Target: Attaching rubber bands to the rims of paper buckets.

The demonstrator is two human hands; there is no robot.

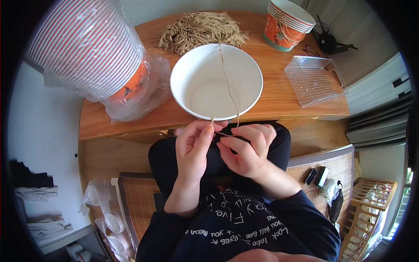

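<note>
A large white paper bucket [205, 83] stands at the table's front edge, its open mouth facing me. One thin tan string [228, 85] is fixed near its far rim, crosses the mouth and hangs over the near rim between my hands. At the near rim my left hand [195, 142] pinches the string's end between thumb and fingers, with a tip poking up. My right hand [248, 147] grips another stretch of the same string just to the right, fingers curled. Both hands are just below the rim, close together.
A heap of tan strings [203, 31] lies behind the bucket. Tall plastic-wrapped stacked buckets [94, 56] stand at left. Several nested orange buckets [288, 26] with strings sit at back right, near a clear plastic tray [315, 81]. The wooden table [270, 98] curves around.
</note>
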